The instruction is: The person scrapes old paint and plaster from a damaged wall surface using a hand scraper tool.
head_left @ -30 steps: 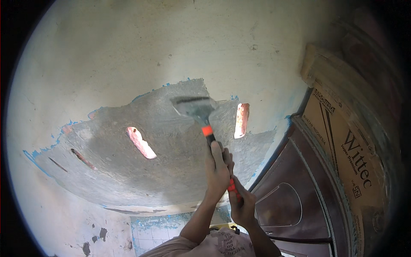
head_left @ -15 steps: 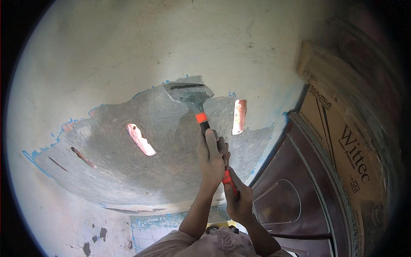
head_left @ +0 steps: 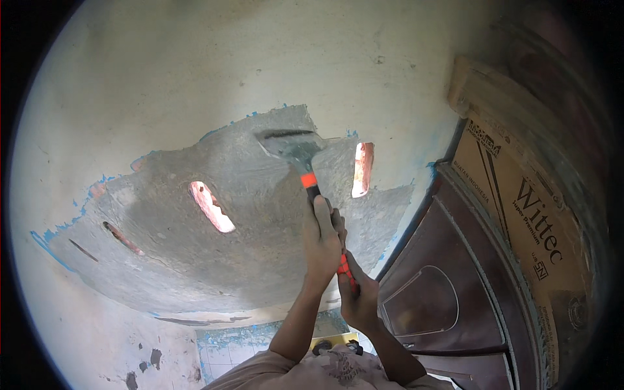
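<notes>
Both my hands are closed around the handle of a wide-bladed scraper (head_left: 308, 180), which is black and orange with a grey head. Higher on the handle, close below the orange band, is my left hand (head_left: 322, 237). My right hand (head_left: 359, 300) wraps the red-and-black lower end. The scraper's broad head lies over a grey bare patch (head_left: 260, 188) of wall, just below that patch's upper edge. Whether the blade presses on the surface I cannot tell. Cream paint (head_left: 195, 71) with ragged blue edges surrounds the patch.
Two bright slots (head_left: 212, 207) (head_left: 363, 170) pierce the grey patch, with narrower dark slits (head_left: 123, 238) to the left. At right stand a dark brown panelled door (head_left: 422, 302) and a large flat cardboard carton (head_left: 513, 195). White tiles (head_left: 218, 354) show low down.
The scraper head has slid slightly down the wall, farther from the grey patch's upper edge. Both hands keep their grip, and the whole view has shifted a little.
</notes>
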`<control>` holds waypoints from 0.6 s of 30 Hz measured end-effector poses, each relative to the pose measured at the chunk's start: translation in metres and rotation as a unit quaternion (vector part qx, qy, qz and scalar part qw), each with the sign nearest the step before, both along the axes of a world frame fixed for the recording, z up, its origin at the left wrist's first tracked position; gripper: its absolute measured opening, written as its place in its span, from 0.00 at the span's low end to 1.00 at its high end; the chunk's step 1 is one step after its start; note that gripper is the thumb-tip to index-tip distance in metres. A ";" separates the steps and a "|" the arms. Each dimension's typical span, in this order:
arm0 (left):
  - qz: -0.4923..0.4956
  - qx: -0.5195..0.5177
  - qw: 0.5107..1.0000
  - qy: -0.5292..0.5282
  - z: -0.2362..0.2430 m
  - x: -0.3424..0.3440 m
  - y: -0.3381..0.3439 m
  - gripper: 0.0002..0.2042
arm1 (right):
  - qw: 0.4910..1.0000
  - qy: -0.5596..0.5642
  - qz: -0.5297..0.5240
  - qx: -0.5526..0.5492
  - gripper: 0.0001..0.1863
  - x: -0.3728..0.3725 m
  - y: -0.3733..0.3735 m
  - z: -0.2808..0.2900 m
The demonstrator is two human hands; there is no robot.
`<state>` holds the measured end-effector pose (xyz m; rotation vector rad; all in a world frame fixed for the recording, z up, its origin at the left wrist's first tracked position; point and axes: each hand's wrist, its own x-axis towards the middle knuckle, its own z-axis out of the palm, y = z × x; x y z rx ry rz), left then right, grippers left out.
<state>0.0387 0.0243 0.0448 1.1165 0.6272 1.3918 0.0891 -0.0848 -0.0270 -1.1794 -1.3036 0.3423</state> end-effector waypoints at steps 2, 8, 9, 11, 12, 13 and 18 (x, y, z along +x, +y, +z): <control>-0.006 0.016 1.000 0.000 -0.006 0.001 0.002 0.20 | 1.000 -0.009 -0.005 -0.017 0.24 0.001 0.004 -0.001; -0.012 0.020 1.000 -0.008 0.038 -0.009 0.004 0.20 | 0.999 0.013 0.016 -0.035 0.25 -0.004 0.008 0.031; -0.016 0.022 1.000 -0.010 0.031 -0.006 0.003 0.20 | 1.000 0.004 -0.001 -0.025 0.24 -0.004 0.005 0.026; -0.010 0.020 1.000 0.004 0.008 -0.004 0.002 0.20 | 1.000 -0.007 -0.015 -0.010 0.24 -0.007 0.003 0.014; -0.010 0.020 1.000 0.003 0.007 -0.004 0.000 0.20 | 1.000 0.002 -0.022 0.009 0.24 -0.009 -0.001 0.008; -0.011 0.009 1.000 0.008 0.007 -0.004 -0.003 0.20 | 0.999 0.010 -0.030 0.027 0.24 -0.010 -0.002 0.006; -0.023 -0.007 1.000 -0.005 0.025 -0.007 -0.006 0.20 | 0.998 0.045 -0.004 -0.038 0.25 -0.009 -0.006 0.022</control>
